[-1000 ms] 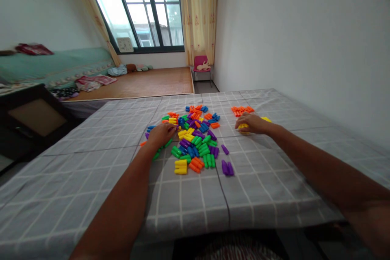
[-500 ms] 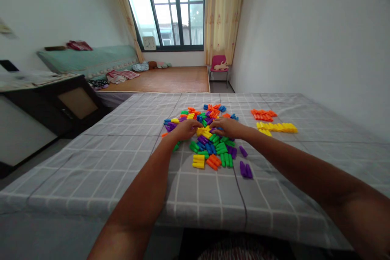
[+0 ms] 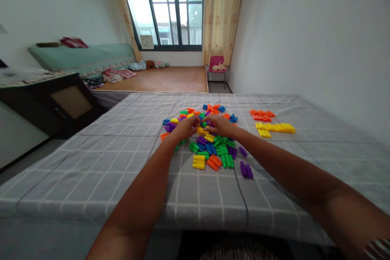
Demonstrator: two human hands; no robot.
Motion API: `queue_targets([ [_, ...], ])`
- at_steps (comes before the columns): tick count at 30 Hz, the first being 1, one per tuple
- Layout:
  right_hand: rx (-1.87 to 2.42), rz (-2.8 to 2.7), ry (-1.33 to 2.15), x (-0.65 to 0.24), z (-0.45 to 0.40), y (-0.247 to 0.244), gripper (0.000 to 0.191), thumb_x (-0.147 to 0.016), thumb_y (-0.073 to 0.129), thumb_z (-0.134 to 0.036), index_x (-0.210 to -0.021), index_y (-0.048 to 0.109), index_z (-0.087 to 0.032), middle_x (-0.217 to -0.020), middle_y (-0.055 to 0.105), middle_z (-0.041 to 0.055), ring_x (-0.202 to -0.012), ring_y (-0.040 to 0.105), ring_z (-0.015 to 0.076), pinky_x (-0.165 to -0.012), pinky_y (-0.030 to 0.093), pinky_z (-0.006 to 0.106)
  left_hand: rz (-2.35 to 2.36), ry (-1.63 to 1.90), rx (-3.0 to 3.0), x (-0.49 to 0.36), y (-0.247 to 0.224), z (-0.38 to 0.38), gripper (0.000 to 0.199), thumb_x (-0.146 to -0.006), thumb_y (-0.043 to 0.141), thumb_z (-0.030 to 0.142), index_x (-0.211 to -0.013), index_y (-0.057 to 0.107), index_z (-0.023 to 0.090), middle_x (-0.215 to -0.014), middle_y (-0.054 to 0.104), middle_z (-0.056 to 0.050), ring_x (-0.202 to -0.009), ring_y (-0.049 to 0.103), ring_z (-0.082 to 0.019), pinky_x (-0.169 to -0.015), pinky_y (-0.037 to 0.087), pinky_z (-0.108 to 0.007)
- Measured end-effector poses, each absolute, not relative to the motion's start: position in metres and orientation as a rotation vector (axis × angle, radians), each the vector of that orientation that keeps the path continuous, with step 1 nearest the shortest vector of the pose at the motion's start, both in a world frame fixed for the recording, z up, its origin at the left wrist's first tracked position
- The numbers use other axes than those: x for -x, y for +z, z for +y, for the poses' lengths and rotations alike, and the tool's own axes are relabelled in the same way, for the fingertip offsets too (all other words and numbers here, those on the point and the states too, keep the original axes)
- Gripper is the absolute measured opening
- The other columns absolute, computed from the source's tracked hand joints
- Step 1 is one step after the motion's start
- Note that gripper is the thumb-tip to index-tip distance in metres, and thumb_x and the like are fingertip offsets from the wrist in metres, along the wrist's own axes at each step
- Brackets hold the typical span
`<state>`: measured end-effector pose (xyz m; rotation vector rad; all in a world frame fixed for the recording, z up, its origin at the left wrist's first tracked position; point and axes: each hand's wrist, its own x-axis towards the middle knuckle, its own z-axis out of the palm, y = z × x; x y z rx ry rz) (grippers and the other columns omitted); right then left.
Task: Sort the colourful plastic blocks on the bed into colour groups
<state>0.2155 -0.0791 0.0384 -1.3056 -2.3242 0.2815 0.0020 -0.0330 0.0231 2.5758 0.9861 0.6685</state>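
Many small plastic pieces in purple, green, blue, orange and yellow lie heaped on a checked cloth. My left hand (image 3: 188, 127) is over the heap's left side, fingers curled inward beside yellow pieces (image 3: 202, 131). Facing it from the right, my right hand (image 3: 219, 125) has its fingertips bent down at the same yellow pieces. What the fingertips grip is too small to make out. Nearer to me lie a yellow group (image 3: 199, 161), an orange group (image 3: 214, 162), green pieces (image 3: 227, 161) and a purple pair (image 3: 246, 169).
A row of yellow pieces (image 3: 276, 128) and a group of orange pieces (image 3: 262, 115) lie on the right of the table (image 3: 122, 178). Beyond are a bed platform (image 3: 170, 79), a pink chair (image 3: 217, 63) and a dark cabinet (image 3: 71, 97) at the left.
Both hands have shifted slightly upward over the heap, and a yellow piece near my right hand is more exposed. The whole view has turned a little to the right.
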Motion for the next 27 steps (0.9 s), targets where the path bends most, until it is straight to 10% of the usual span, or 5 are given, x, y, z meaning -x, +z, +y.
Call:
queue_targets([
  [20,1.452,-2.270,0.243,-0.207,-0.078,0.051,0.030,-0.084,0.053,-0.033,-0.108,0.067,-0.020,-0.088,0.070,0.0065,-0.083,0.065,0.0233,-0.076,0.047,0.034,0.963,0.455,-2.485,0.010,0.016,-0.020,0.027,-0.077,0.050,0.027,-0.091,0.068,0.014,-0.087,0.072,-0.006,-0.076,0.065,-0.019,-0.070,0.049,-0.028],
  [27,1.300,-1.430,1.094,-0.337,-0.083,0.068,0.032,-0.094,0.042,-0.043,-0.106,0.060,-0.020,-0.102,0.070,0.0075,-0.071,0.066,0.0125,-0.060,0.052,0.023,1.028,0.368,-2.606,0.005,0.018,-0.024,0.029,-0.080,0.049,0.029,-0.094,0.070,0.017,-0.094,0.072,-0.006,-0.083,0.065,-0.019,-0.073,0.048,-0.027],
])
